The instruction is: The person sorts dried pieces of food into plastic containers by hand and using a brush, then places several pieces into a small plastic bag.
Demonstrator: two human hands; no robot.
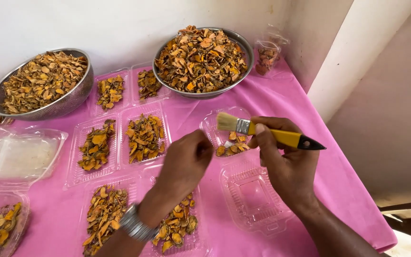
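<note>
My right hand [286,164] grips a paintbrush [267,133] with a yellow handle, black tip and pale bristles pointing left. The bristles hover over a clear plastic clamshell container [210,124] that holds a few dried orange slices [231,147]. My left hand [186,159], with a metal watch on the wrist, is curled with fingers closed just left of that container; whether it pinches a slice is hidden. Below it lies a filled clear tray [179,226].
Two steel bowls [72,97] [243,45] heaped with dried orange slices stand at the back. Several clear trays of slices [144,137] lie on the pink cloth [319,109]. An empty clamshell lid [253,195] sits by my right wrist. The table edge drops off at right.
</note>
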